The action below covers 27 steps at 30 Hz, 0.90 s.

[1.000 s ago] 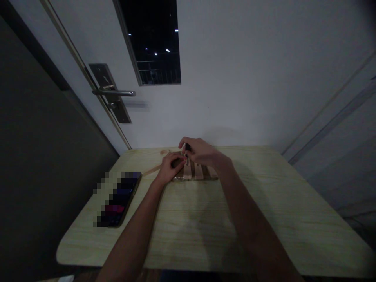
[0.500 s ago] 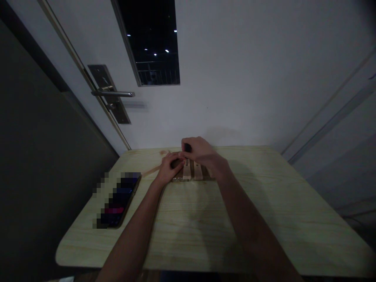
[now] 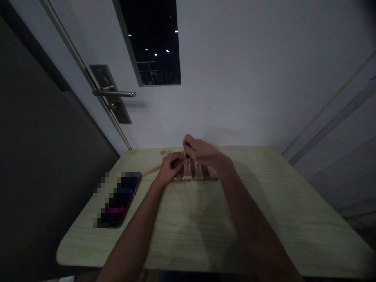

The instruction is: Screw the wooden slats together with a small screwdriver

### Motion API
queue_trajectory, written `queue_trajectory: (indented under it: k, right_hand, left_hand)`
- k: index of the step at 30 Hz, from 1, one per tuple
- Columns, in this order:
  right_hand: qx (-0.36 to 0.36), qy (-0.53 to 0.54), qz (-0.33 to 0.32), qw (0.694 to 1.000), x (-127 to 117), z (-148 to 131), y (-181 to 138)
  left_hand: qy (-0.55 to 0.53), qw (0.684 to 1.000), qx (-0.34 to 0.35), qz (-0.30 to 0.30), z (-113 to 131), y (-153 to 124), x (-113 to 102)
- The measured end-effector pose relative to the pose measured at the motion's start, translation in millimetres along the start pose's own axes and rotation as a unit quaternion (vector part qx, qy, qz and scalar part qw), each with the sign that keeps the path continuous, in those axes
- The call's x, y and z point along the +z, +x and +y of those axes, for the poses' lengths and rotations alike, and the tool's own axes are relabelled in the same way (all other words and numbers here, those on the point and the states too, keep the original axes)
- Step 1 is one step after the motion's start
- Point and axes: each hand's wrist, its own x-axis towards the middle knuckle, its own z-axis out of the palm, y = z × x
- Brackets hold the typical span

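A flat brown board (image 3: 192,172) with pale strips across it and a shiny front edge lies near the far side of the table. My left hand (image 3: 170,166) holds its left part, thumb and index finger curved toward one pale strip (image 3: 187,172). Closed around a small black-handled tool (image 3: 188,149), my right hand (image 3: 201,152) is above that same strip. The tool points downward, close to the left fingertips; its tip is too small to make out. Another pale strip (image 3: 198,172) with a small dark spot lies to the right, partly under my right hand.
A phone (image 3: 123,199) with a lit, partly pixelated screen lies on the left of the wood-grain table (image 3: 182,223). A thin pale stick (image 3: 151,170) lies between phone and left hand. Behind the table stands a white door (image 3: 249,78) with a metal handle (image 3: 114,94).
My right hand has tilted and shifted slightly right, showing more of the black tool and the board beneath. My left hand stays nearly in place.
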Motion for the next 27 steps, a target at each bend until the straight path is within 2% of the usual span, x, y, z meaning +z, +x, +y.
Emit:
queue_trajectory:
  k: [5,10,14,18,27]
  right_hand:
    - [-0.052,0.026,0.021,0.998,1.7,5.4,6.7]
    - [-0.041,-0.01,0.052,0.998,4.4,12.0,11.3]
    - [-0.028,0.002,0.038,0.999,4.4,10.0,8.1]
    - [-0.045,0.08,-0.018,0.996,0.5,2.1,2.7]
    - [-0.083,0.096,0.013,0.992,2.7,7.4,7.2]
  left_hand:
    - [-0.005,1.0,0.001,-0.001,3.3,0.8,-1.5]
    - [-0.006,1.0,0.002,-0.006,5.6,1.1,-1.9]
    - [-0.003,1.0,0.001,-0.003,4.3,1.0,-1.2]
    - [-0.002,1.0,-0.006,0.004,2.6,0.8,-0.6]
    - [-0.002,1.0,-0.001,0.001,3.2,1.0,-0.8]
